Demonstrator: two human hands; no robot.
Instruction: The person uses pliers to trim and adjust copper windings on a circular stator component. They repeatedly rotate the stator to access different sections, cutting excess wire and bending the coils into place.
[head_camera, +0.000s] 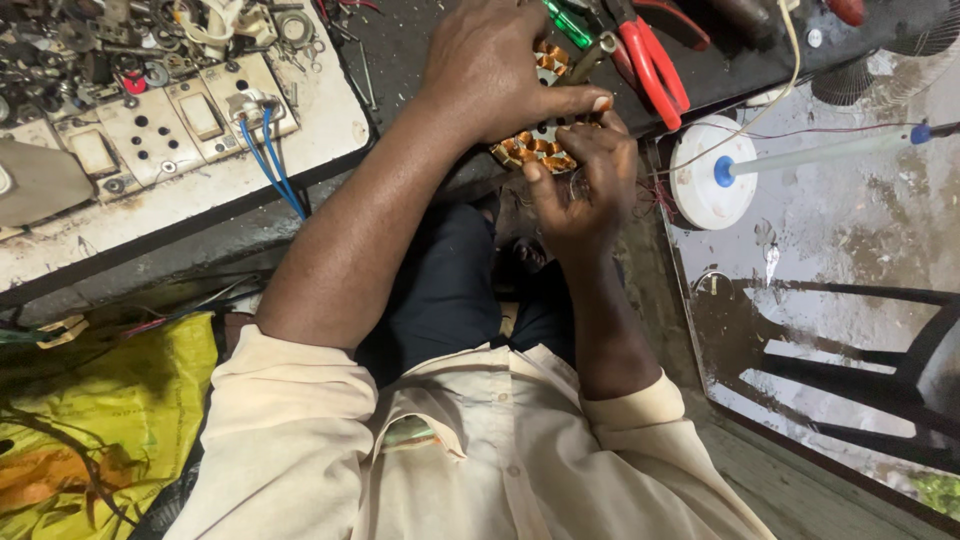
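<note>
Both hands on a copper-wound stator

Left hand grips the round stator, orange coils ringing it; right hand pinches its six-o'clock edge.

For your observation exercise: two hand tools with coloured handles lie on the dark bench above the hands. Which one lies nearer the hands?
The green-handled screwdriver: its handle lies right beside the left hand, while the red-handled pliers lie farther right.

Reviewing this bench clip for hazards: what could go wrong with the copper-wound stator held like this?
1. Both the left hand and right hand hold the copper-wound stator at the bench edge over the lap; a slip could drop it.
2. Thin loose wires trail beside the right hand and might snag or break.
3. Red-handled pliers and a green screwdriver lie close behind the hands; a bump could knock them off.
</note>
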